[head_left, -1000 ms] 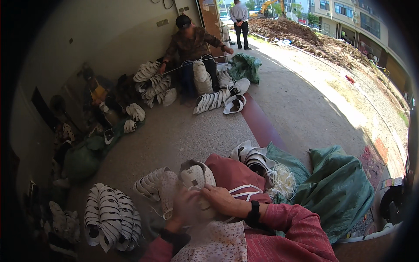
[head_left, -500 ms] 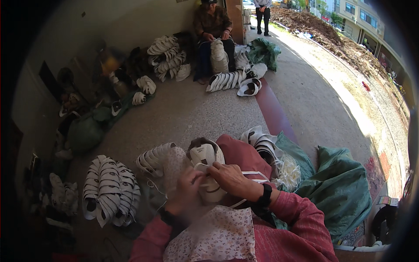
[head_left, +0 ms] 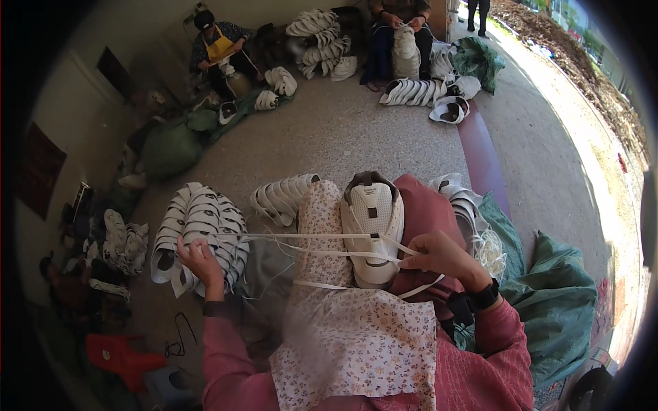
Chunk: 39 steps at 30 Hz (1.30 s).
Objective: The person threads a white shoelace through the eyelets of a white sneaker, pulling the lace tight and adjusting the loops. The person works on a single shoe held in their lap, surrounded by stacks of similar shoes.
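A white shoe upper (head_left: pixel 370 205) with a dark collar rests between my knees, toe toward me. A white shoelace (head_left: pixel 312 236) stretches across it in roughly level strands. Out to the left, my left hand (head_left: pixel 199 263) grips the lace, its fingers closed, in front of a stack of white shoe uppers (head_left: pixel 205 222). My right hand (head_left: pixel 439 257) pinches lace strands just right of the upper's toe, over my red-clad knee. Another strand loops below, along the edge of my floral apron (head_left: pixel 363 335).
More uppers (head_left: pixel 284 198) lie past my left knee. On the right are further uppers (head_left: pixel 456 195), a bunch of white laces (head_left: pixel 491 255) and a green sack (head_left: pixel 548 308). A red stool (head_left: pixel 123 359) stands lower left. Two people (head_left: pixel 223 51) (head_left: pixel 404 27) sit working at the back.
My hands were together over the upper and are now far apart, the left drawn out leftward, the right moved right. Lace now stretches between them. The view has shifted left and downward.
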Each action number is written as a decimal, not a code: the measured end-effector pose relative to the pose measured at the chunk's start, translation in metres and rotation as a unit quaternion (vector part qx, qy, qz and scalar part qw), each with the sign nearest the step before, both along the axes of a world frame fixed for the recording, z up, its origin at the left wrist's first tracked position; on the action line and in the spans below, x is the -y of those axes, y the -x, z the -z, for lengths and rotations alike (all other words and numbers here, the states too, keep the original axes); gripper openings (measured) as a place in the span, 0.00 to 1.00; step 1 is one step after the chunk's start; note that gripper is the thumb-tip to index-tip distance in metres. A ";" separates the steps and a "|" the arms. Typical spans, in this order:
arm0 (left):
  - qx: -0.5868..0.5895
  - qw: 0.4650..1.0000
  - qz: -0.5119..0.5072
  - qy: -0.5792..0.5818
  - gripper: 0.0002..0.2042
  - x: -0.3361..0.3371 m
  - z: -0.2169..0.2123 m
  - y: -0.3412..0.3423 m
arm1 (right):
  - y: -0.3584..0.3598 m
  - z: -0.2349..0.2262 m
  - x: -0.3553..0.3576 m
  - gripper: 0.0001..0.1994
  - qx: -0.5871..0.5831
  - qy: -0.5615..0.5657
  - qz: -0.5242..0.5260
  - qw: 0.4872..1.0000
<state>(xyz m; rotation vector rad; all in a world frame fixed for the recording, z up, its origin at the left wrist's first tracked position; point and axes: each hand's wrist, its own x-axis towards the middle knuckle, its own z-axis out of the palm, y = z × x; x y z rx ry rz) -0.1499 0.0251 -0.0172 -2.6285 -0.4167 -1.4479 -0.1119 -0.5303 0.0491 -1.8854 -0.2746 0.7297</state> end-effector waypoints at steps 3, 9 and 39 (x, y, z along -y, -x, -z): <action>0.032 0.985 -0.022 0.166 0.06 -0.023 0.023 0.009 | 0.014 0.003 0.027 0.12 -0.044 -0.217 0.025 0.975; 0.185 0.391 0.305 0.848 0.15 0.021 0.009 -0.013 | 0.033 0.003 0.077 0.11 0.002 -0.691 0.246 0.680; 0.274 0.803 -0.144 0.509 0.15 -0.263 -0.002 0.081 | 0.090 0.191 0.406 0.13 -0.059 -0.560 0.568 0.600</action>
